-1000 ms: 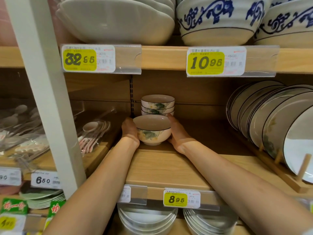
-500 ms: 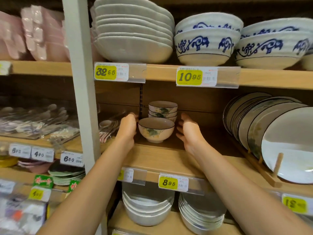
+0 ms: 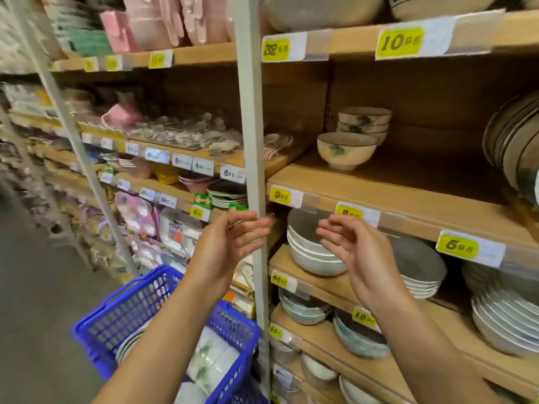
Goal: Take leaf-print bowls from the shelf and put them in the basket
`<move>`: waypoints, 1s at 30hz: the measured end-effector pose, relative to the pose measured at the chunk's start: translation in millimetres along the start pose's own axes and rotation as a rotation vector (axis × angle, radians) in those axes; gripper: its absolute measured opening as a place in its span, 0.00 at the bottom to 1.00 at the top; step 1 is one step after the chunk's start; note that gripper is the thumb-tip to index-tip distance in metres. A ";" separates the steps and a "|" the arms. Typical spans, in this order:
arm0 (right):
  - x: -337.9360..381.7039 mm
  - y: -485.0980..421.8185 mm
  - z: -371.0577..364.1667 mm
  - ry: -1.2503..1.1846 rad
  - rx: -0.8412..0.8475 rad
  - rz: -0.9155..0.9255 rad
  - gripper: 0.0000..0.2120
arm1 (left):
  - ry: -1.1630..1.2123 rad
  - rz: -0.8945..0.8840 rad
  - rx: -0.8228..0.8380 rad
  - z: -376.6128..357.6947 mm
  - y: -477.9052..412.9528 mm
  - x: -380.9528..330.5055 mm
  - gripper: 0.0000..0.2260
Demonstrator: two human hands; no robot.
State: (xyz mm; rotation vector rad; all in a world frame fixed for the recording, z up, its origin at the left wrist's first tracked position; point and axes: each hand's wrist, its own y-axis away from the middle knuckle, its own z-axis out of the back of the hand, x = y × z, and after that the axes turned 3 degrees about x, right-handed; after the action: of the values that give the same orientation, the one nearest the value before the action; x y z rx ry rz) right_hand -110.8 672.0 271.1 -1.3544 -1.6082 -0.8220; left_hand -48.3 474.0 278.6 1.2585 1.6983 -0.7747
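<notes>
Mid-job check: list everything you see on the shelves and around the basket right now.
Front bowl: one, cream with green leaf, front of the shelf.
Bowl stack: three, same print, behind it.
Plates: several, pale, dark rims, upright at right.
White bowls: about three, stacked one level down.
Basket: one, blue, lower left, holding dishes.
Price tags: many, yellow, along the edges.
Post: one, white, centre.
Left hand: empty, fingers relaxed.
Right hand: empty, fingers relaxed.

Post (image 3: pixel 252 126): grey, tall.
Pink dishes (image 3: pixel 151 21): high, left of post.
Spoons (image 3: pixel 186 135): just left of post.
Plates (image 3: pixel 516 141): far right of post, on edge.
</notes>
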 end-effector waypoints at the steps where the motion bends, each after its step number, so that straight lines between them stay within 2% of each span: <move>1: -16.1 5.9 -4.3 0.023 0.013 -0.041 0.11 | 0.002 0.014 -0.053 17.7 9.8 4.1 0.12; 6: -97.5 24.5 -33.6 0.119 0.066 -0.243 0.11 | 0.023 0.074 -0.247 100.5 41.6 14.2 0.13; 10: -152.3 33.3 -66.8 0.199 0.112 -0.354 0.10 | 0.008 0.120 -0.300 160.1 51.0 13.3 0.12; 15: -224.9 44.5 -116.9 0.413 0.131 -0.428 0.11 | -0.095 0.211 -0.360 238.8 50.7 13.2 0.11; 20: -300.4 55.0 -148.4 0.611 0.165 -0.588 0.07 | -0.205 0.337 -0.357 306.0 50.6 27.7 0.10; 24: -338.8 55.6 -154.8 0.765 0.153 -0.691 0.14 | -0.284 0.467 -0.322 336.9 41.1 50.6 0.09; 30: -391.4 52.2 -145.6 1.020 0.187 -0.729 0.14 | -0.549 0.635 -0.157 354.9 6.4 103.6 0.09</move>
State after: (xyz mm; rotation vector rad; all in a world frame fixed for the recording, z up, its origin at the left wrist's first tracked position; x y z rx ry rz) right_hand -13.5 389.8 -25.5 -0.0545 -1.2321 -1.4292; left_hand 42.2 215.1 30.6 1.2291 0.8301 -0.5165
